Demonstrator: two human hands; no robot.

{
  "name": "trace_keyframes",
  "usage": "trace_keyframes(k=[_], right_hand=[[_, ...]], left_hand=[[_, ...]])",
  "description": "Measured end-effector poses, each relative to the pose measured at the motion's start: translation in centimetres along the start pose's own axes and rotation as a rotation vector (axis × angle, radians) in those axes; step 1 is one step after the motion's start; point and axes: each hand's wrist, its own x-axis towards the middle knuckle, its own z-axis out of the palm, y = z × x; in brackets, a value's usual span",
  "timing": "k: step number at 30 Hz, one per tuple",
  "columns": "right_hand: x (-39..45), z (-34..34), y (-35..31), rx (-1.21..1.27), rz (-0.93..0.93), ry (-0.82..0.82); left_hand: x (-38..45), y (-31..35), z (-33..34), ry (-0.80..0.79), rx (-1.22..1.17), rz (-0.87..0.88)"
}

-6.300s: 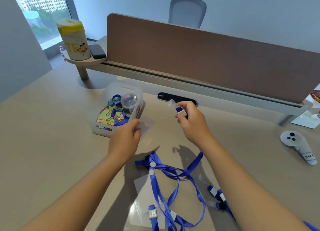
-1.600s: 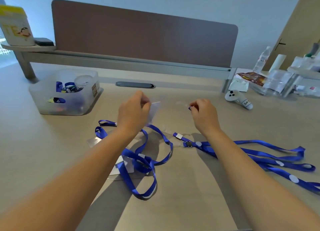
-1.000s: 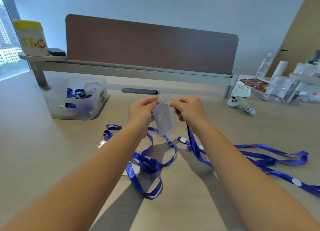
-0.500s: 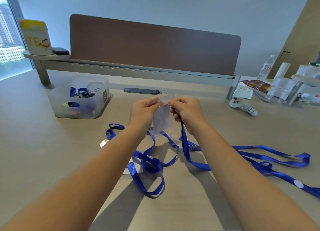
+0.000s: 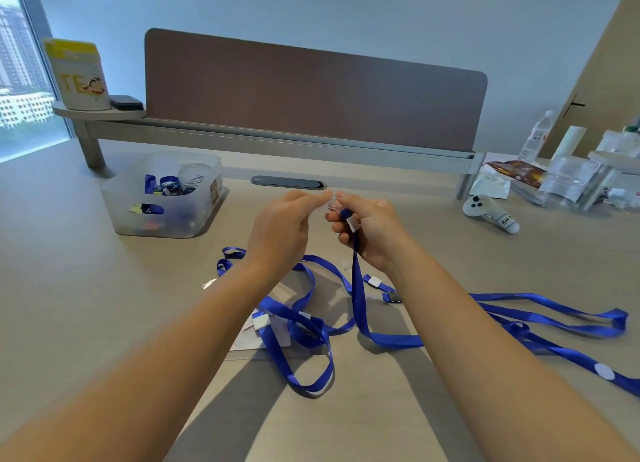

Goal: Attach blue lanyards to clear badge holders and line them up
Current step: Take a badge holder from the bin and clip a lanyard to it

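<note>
**Blue ribbon pinched up at mid-frame, clutter all round**

Blue ribbon was most of what lay on the pale desk (image 5: pixel 86 288). A frosted plastic bin (image 5: pixel 162 198) of small oddments sat left of centre, and above it, in the upper left of the frame, a yellow-topped canister (image 5: pixel 78 75) stood on a corner shelf beside a dark flat object. A brown divider panel (image 5: pixel 311 91) ran across the top. At the right edge were a white controller (image 5: pixel 490 212), a water bottle (image 5: pixel 536 136) and a heap of clear packets.

My own forearms crossed the lower frame and covered part of the tangle beneath them. My right hand (image 5: pixel 372 231) was curled tight round the clip end of one blue lanyard (image 5: pixel 358 295), whose strap hung straight down from my fist to the desk and trailed off right. My left hand (image 5: pixel 280 229) had thumb and fingertips nearly together at the small clear tab on that clip; whether they gripped it I could not tell. A clear badge holder (image 5: pixel 277 333) lay flat at lower centre under a second looped lanyard (image 5: pixel 304 326).
</note>
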Motion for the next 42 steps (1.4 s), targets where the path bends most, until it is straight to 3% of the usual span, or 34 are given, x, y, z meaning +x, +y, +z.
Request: trace_keyframes(k=[4,6,8,12,15,22,27,33,42], right_hand=[[0.1,0.2,0.4,-0.028,0.018,0.000],[0.2,0.3,0.6,-0.032,0.024,-0.001],[0.3,0.5,0.6,-0.038,0.013,-0.004],[0.6,0.7,0.6,-0.187,-0.068,0.006],[0.7,0.9,0.7,-0.264,-0.114,-0.026],[0.8,1.9,0.8,-0.461,-0.205,-0.029],[0.9,2.5,1.2,-0.587,-0.276,-0.009],[1.1,2.8,1.4,-0.752,-0.374,0.018],[1.2,2.8,1.4,-0.860,-0.436,0.027]], left_hand=[[-0.4,-0.7,-0.4,-0.111,0.063,0.123],[-0.5,-0.8,-0.4,-0.125,0.054,0.106],[-0.4,-0.7,-0.3,-0.106,-0.040,-0.006],[0.0,-0.6,-0.9,-0.252,-0.392,-0.287],[0.5,-0.3,-1.6,-0.275,-0.537,-0.382],[1.9,-0.5,-2.2,-0.290,-0.450,-0.477],[2.4,-0.6,-2.9,-0.372,-0.159,-0.347],[2.0,-0.4,-2.8,-0.315,0.070,-0.224],[2.0,-1.2,-2.1,-0.264,0.036,-0.214]])
